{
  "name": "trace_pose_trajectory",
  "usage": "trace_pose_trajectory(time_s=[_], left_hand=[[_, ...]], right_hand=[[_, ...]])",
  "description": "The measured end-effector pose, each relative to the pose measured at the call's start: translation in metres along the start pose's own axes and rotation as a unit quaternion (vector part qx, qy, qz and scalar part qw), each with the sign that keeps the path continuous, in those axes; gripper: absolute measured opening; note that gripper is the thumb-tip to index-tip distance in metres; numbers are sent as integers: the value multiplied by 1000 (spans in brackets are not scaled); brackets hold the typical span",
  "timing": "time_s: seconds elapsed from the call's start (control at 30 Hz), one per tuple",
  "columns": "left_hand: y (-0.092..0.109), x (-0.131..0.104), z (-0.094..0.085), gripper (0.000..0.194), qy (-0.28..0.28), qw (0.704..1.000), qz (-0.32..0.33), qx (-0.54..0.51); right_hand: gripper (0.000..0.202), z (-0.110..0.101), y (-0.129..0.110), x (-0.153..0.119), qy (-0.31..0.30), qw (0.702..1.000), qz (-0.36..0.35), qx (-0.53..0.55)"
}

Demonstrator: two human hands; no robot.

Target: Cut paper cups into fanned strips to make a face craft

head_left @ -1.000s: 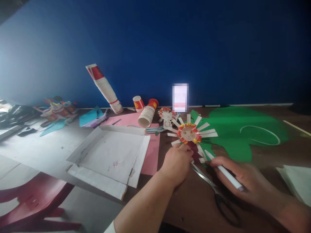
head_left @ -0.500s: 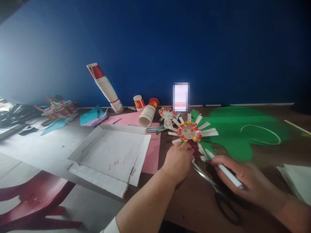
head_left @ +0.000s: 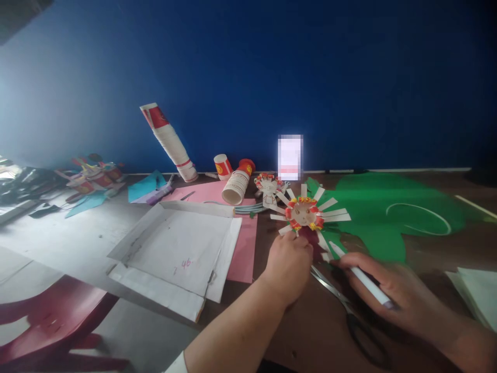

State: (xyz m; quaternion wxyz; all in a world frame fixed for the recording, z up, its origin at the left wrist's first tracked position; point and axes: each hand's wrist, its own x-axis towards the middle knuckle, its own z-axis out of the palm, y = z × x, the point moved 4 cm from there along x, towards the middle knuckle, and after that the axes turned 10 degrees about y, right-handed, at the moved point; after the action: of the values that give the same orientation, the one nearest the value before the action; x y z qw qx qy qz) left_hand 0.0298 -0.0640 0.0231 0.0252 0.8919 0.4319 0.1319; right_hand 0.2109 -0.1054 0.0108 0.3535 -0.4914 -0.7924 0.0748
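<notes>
Evidently my right hand (head_left: 382, 282) was wrapped round a smooth white pen (head_left: 363, 277); my left hand (head_left: 289, 267), fingers curled, held the paper figure (head_left: 304, 213) by its lower edge on the brown table (head_left: 322, 336), its flat strips radiating from a crimped red-and-yellow ring, near metal scissors (head_left: 332, 290).

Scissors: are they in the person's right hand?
No, the right hand grips a white pen, while the scissors lie on the table.
</notes>
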Motion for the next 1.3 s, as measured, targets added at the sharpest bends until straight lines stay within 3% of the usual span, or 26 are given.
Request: trace_pose_trajectory(time_s=[0.13,0.4,0.57,0.7,1.03,1.3], left_hand=[[6,-2,-2,14,-22,1000,7,16],[8,-4,-2,18,-33,999,5,4],[8,-3,2,21,-12,1000,12,-12],[9,-3,6,26,15,1000,-6,-7],[12,-2,9,38,-26,998,-3,50],[11,-2,13,29,-10,1000,4,24]], right_hand=[[21,2,8,-2,-42,999,-14,17],[29,-1,-5,17,69,995,-33,60],[32,6,-20,45,79,995,-50,42],[22,10,-20,61,117,992,-27,24],[23,31,-3,57,115,992,51,-30],[23,36,0,56,102,993,32,-39]])
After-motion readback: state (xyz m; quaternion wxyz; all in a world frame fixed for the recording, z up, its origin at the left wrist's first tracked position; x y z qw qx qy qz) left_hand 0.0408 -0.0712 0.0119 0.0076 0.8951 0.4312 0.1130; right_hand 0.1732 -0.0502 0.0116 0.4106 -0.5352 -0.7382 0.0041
